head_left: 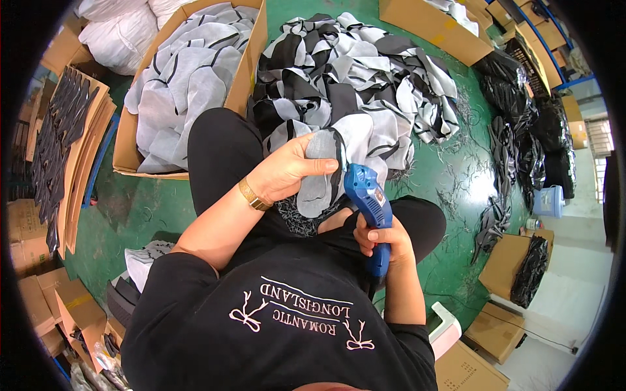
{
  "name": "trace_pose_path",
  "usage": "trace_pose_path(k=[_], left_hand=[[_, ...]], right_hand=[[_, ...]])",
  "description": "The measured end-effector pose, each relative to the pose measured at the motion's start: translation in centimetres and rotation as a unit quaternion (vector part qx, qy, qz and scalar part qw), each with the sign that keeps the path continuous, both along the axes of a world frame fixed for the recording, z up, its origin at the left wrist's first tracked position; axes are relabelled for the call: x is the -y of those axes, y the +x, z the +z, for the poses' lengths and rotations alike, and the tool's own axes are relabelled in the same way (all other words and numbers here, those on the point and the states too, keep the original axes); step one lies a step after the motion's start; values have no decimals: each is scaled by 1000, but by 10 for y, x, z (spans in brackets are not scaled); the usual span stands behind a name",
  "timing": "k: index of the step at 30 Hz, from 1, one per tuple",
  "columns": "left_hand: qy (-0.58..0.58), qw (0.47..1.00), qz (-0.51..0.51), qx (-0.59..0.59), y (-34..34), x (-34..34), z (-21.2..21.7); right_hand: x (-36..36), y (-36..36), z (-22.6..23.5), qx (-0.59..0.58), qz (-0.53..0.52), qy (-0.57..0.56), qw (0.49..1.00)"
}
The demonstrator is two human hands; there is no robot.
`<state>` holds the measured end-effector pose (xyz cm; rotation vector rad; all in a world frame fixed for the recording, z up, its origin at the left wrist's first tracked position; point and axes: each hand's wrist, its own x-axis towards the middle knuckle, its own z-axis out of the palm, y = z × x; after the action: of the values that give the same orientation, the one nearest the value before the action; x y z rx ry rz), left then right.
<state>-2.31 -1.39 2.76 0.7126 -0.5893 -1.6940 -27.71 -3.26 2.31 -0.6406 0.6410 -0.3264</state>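
Apparently for steadiness, left hand (287, 171) pinches grey cloth (316, 194) firmly, thumb uppermost, between the legs (222, 153); right hand (386, 240) wraps a blue power tool (370, 203), nose beside the cloth's dark edge, contact unclear. Fabric heap (352, 72) lies just beyond, probably for easy reach.

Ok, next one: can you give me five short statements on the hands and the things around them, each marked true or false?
1. The left hand holds a grey piece with a dark edge. True.
2. The right hand is empty. False: it grips a blue handheld tool.
3. A pile of grey, white and black fabric lies on the green floor. True.
4. The open cardboard box at upper left holds shoes. False: it holds grey fabric with black strips.
5. A pale blue tub stands toward the right. True.
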Motion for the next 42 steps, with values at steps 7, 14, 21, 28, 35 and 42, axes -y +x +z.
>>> trace_pose_path(k=[7, 14, 21, 28, 35, 42], left_hand=[[-1, 1000, 11, 22, -1, 0, -2], [54, 993, 101, -4, -2, 6, -10], [26, 990, 139, -9, -5, 8, -10], [29, 992, 123, -1, -2, 5, -10], [22, 992, 123, 28, -6, 0, -4], [-7, 987, 127, 102, -12, -7, 0]], right_hand=[[19, 5, 10, -69, -105, -104, 987], [5, -8, 28, -201, -143, -232, 941], [-17, -10, 31, -271, -77, -266, 922], [-20, -15, 26, -298, -31, -298, 906], [-21, -11, 25, -293, -59, -302, 905], [-17, -5, 37, -293, -55, -286, 911]])
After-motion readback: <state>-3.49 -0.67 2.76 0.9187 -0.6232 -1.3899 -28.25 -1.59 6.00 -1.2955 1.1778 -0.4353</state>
